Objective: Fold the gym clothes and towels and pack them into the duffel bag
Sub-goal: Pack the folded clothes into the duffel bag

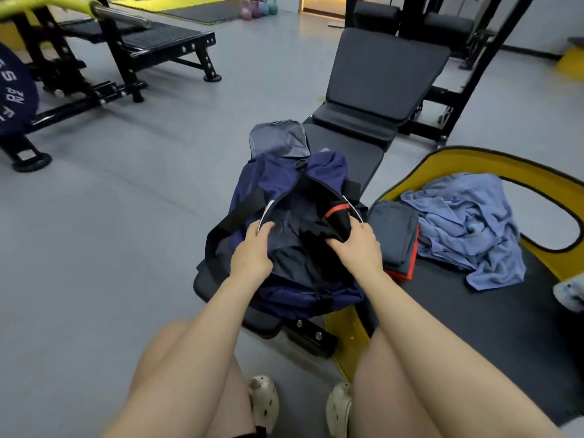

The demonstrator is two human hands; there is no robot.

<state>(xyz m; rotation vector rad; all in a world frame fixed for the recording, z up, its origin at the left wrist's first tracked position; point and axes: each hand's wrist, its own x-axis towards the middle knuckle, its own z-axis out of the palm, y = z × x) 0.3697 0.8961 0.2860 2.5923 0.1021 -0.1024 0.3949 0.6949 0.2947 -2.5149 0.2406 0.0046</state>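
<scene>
A navy duffel bag [268, 181] lies open on the near end of a black bench [357, 153], its grey end flap [278, 137] turned up. A black garment with a red band [335, 221] sits in the bag's mouth. My right hand [357, 248] grips that garment at the right rim. My left hand [252, 251] holds the bag's left rim by the white piping, thumb inside. To the right lies a folded dark grey and red garment [395, 235], and past it a crumpled blue towel [471, 226].
The folded garment and towel rest on a black platform with a yellow border [474, 311]. The bench's padded backrest [382, 74] rises behind the bag. A black weight machine [94, 58] stands at the far left, kettlebells [257, 7] at the back. Grey floor lies to the left.
</scene>
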